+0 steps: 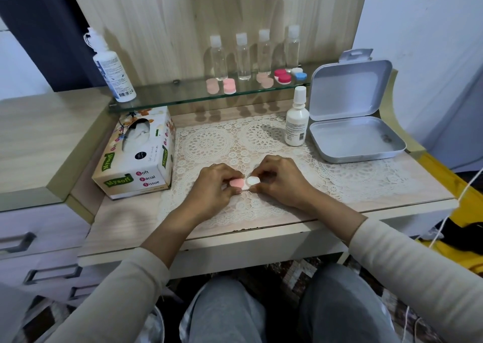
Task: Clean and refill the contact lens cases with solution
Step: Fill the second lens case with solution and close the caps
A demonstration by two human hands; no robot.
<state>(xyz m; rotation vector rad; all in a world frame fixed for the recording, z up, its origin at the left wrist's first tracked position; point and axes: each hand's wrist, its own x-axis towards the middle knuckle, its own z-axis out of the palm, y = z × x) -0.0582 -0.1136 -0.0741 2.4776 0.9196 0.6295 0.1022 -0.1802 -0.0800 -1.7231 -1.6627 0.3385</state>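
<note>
While the person sits over the lace mat [209, 144], the open tin [350, 139] lies at two o'clock and the tissue box [136, 157] at nine, handy, I'd guess, for stowing and wiping. At one o'clock a capped white bottle [296, 123] stands ready. At centre, the left hand [211, 186] pinches the pink cap [237, 182] and the right hand [279, 183] pinches the white cap [253, 180] of one lens case [244, 183], probably to turn them.

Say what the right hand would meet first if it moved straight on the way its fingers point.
The contact lens case, whose white cap the right hand now pinches; just beyond, probably the left hand holding the pink cap.
</note>
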